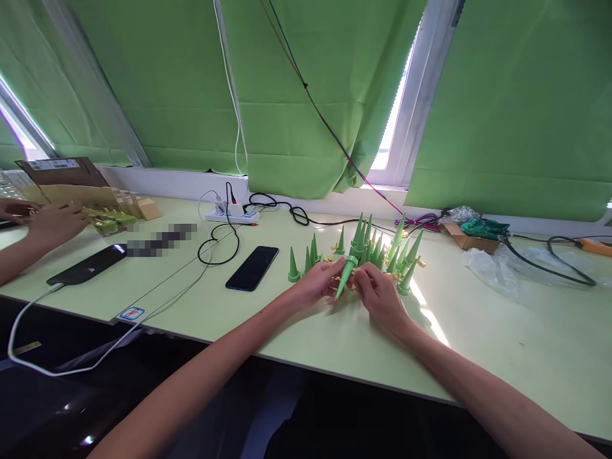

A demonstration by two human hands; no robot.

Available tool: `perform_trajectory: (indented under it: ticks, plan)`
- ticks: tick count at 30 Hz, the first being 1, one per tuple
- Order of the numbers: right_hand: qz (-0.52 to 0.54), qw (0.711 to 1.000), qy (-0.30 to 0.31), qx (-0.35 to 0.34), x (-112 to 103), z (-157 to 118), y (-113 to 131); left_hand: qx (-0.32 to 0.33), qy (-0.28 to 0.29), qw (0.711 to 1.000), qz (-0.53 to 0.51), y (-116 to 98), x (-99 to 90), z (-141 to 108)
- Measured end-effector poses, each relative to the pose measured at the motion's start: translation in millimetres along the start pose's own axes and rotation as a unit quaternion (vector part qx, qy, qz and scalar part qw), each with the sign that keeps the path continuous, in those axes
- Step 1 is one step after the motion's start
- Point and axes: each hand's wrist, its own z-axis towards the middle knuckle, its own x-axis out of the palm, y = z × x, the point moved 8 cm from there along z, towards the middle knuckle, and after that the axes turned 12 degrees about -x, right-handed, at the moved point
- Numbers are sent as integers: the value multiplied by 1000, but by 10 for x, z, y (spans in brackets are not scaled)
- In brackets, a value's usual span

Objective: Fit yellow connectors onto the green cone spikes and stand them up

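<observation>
My left hand (317, 282) is closed around a green plastic spike (346, 275), a pointed cone with a ringed collar. The spike is tilted, its tip slanting down toward me. Close beside it, my right hand (381, 294) has its fingers pinched near the collar. Bits of yellow show between the hands, but what the right fingers hold is hidden. Just behind both hands, several similar green spikes (293, 265) stand on the table, points up. Small yellow plastic pieces (421, 261) lie or stick out among them.
A black phone (252, 268) lies left of my hands. Behind it are a power strip (233, 213) and looping cables. Far left, another person's hands (57, 223) work by a cardboard box (71, 182). At right are a small carton (471, 238) and clear plastic bags (497, 271).
</observation>
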Motion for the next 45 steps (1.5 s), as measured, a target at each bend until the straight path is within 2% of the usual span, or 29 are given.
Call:
perform_trajectory:
  ticks: [7, 15, 23, 29, 36, 45]
  plan:
    - [-44, 997, 59, -28, 59, 0, 69, -52, 16, 995, -85, 78, -61, 14]
    - [-24, 997, 69, -20, 82, -11, 61, -26, 48, 994, -92, 42, -20, -1]
    - [33, 998, 59, -2, 108, -33, 14, -38, 44, 995, -79, 88, -12, 3]
    - [100, 993, 44, 53, 113, -20, 9, -9, 42, 999, -25, 35, 26, -26]
    - [148, 982, 41, 112, 132, -22, -58, 39, 26, 994, 103, -35, 67, -81]
    - [144, 982, 22, 119, 133, -23, -111, 63, 17, 990, 122, -53, 81, -67]
